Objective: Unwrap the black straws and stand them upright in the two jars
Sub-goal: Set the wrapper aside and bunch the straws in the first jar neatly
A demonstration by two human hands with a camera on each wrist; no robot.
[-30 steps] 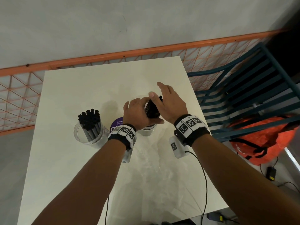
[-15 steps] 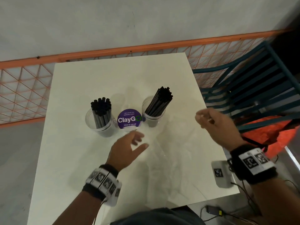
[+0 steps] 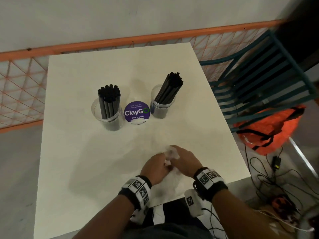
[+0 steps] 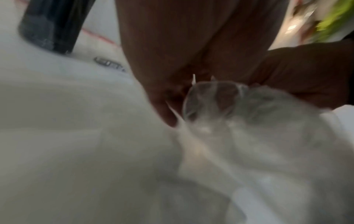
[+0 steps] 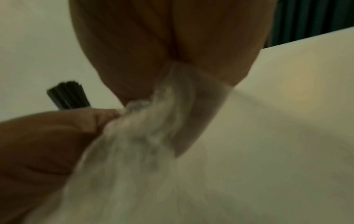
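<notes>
On a round purple sticker (image 3: 136,111) lying on the white table (image 3: 77,152) between the 2 jars: "ClayGo" in large white letters, "Clean as you go" beneath. Smaller line above, roughly "Let's keep our pantries clean", barely legible.

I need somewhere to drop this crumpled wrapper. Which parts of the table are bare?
Bare: the table left of the left hand, and the far strip behind both jars. Crowded: the middle row, left jar, sticker, right jar, and the near edge where both hands grip the wrapper.
</notes>
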